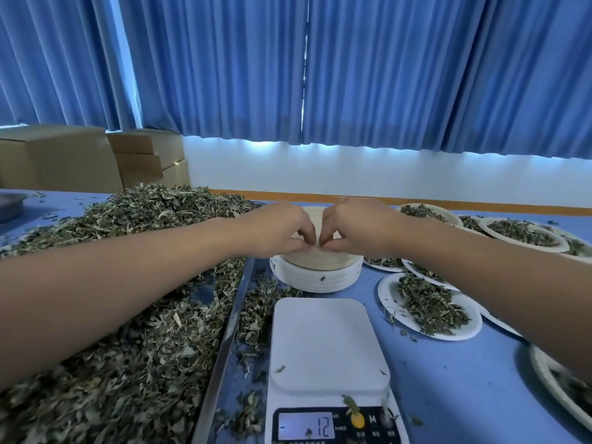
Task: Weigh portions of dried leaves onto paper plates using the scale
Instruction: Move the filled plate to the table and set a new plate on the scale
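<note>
A white digital scale (326, 344) stands near me with a bare platform, and its display (306, 426) reads -12. Behind it sits a stack of paper plates (317, 277), upside down. My left hand (275, 230) and my right hand (355, 227) meet on top of the stack, fingertips pinching at the rim of the topmost plate. A large heap of dried leaves (128, 283) fills a metal tray on the left. Filled paper plates (429, 307) lie to the right.
More filled plates (522, 237) spread along the right side of the blue table (448, 379). The tray's metal edge (224, 344) runs beside the scale. Cardboard boxes (96, 158) stand at the back left under blue curtains. Loose leaf bits lie scattered around the scale.
</note>
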`<state>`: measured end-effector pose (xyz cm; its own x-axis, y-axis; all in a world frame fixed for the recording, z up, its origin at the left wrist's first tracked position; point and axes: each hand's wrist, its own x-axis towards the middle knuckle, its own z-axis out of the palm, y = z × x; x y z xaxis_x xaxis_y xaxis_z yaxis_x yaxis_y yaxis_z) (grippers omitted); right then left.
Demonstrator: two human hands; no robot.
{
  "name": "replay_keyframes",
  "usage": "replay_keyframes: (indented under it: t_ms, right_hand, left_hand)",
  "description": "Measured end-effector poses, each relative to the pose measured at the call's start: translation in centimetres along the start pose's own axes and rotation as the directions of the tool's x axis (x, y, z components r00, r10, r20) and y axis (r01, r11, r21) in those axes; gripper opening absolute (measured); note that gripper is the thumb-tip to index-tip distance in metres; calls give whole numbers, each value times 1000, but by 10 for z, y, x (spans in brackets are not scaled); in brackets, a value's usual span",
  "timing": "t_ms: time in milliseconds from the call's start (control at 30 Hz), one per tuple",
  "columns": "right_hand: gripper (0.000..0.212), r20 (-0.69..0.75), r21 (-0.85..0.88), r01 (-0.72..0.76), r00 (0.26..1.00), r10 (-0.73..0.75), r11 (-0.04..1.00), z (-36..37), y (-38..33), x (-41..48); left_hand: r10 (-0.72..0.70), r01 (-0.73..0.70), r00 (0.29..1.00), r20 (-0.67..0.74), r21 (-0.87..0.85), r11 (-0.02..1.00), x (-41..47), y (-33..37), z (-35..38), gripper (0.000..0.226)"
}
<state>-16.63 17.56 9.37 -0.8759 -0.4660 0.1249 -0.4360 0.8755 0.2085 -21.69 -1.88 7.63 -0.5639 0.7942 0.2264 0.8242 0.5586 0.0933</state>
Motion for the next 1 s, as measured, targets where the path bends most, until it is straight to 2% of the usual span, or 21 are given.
replay_keyframes:
  t_ms: [433, 700, 900, 1000]
  right_hand:
    - [18, 9, -40, 36, 999, -36, 999, -2, -6, -2]
    - [28, -10, -227, 101, 994, -106, 969, -5, -12, -5]
    - [27, -49, -242, 108, 991, -123, 964, -22, -8, -8]
    - [40, -55, -263, 102, 991, -120, 959, -32, -6, -10]
  left_hand:
    - [10, -11, 1000, -16, -38, 999, 0, -2, 4, 18]
    - [30, -30, 999, -26, -22, 999, 3, -4, 2, 16]
    - [62, -66, 994, -95, -34, 997, 5, -5, -12, 16]
    - [74, -76, 991, -113, -12, 997, 8, -5, -19, 14]
